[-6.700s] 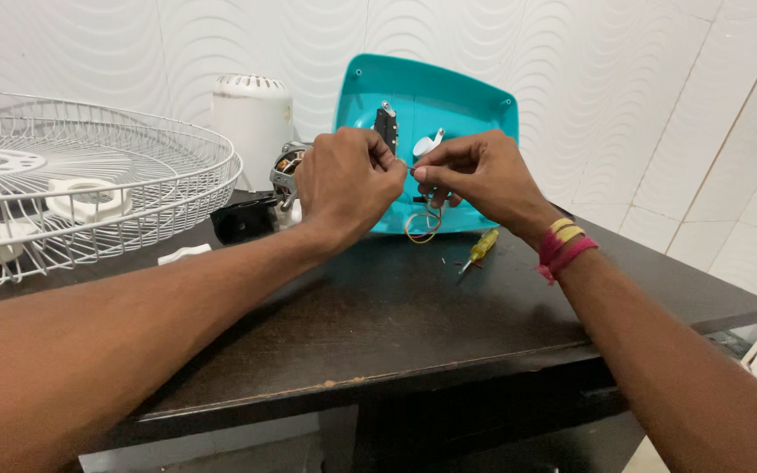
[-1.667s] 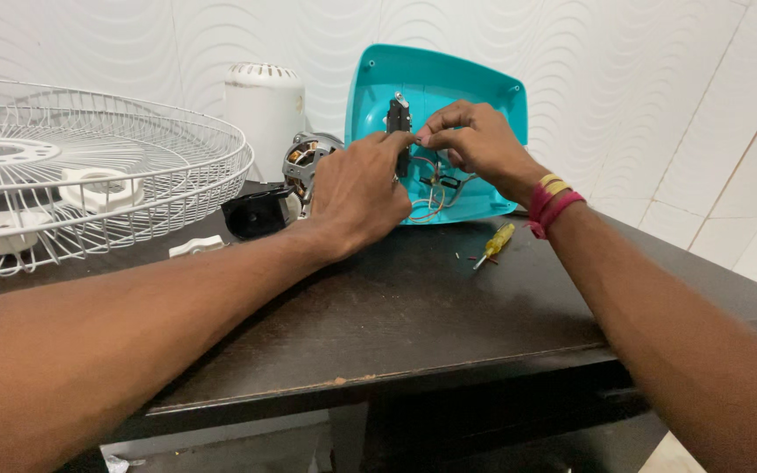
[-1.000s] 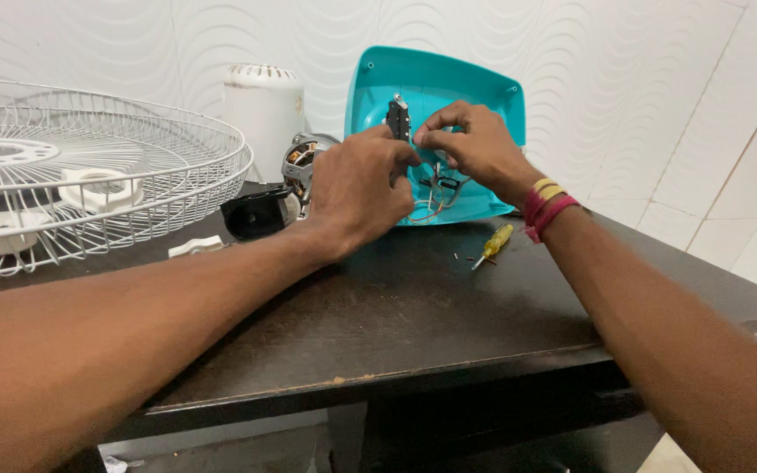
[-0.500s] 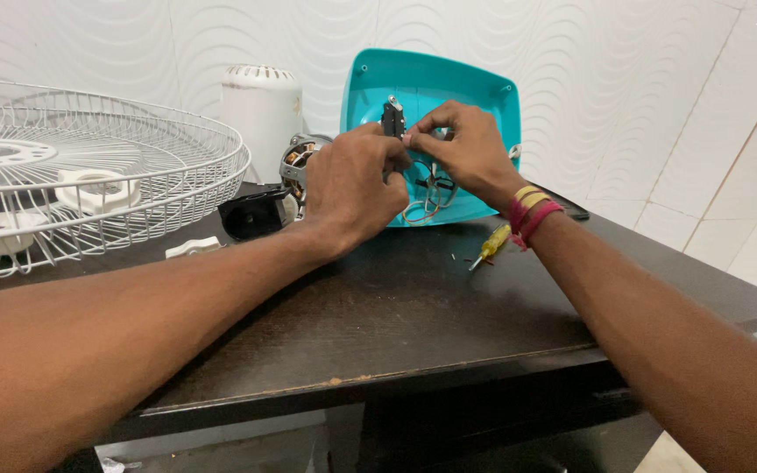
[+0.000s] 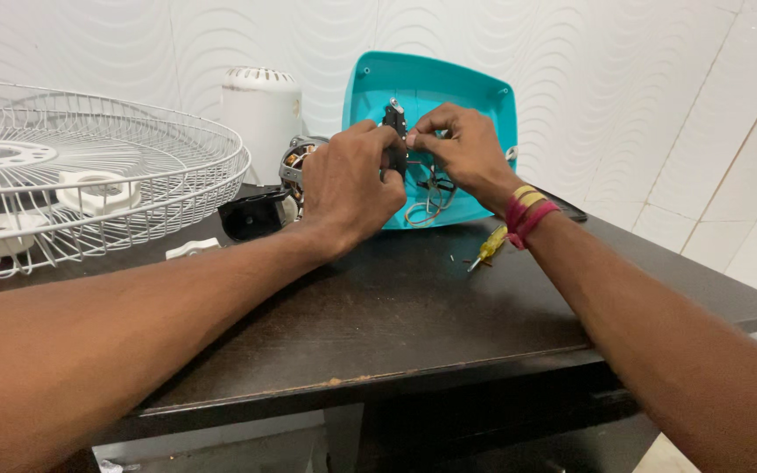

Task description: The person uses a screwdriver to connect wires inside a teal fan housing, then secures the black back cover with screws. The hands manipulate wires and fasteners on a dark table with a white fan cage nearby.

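Observation:
My left hand point(image 5: 354, 186) and my right hand point(image 5: 456, 151) meet in front of an upright teal plastic shell point(image 5: 449, 83). Between their fingertips they hold a small black electrical part point(image 5: 393, 131) with a metal tip. Thin wires point(image 5: 429, 194) hang from it down to the table. My right wrist wears red and yellow bands point(image 5: 526, 211). How far my left fingers wrap around the part is hidden by the back of that hand.
A white wire fan guard point(image 5: 81, 180) fills the left. Behind the hands stand a white cylinder housing point(image 5: 261, 114), a fan motor point(image 5: 295, 162) and a black part point(image 5: 251, 215). A yellow-handled screwdriver point(image 5: 487, 249) lies on the dark table point(image 5: 413, 324), whose front edge is close.
Both hands with the black part have shifted a little back and up toward the teal shell. My right wrist now covers part of the screwdriver area.

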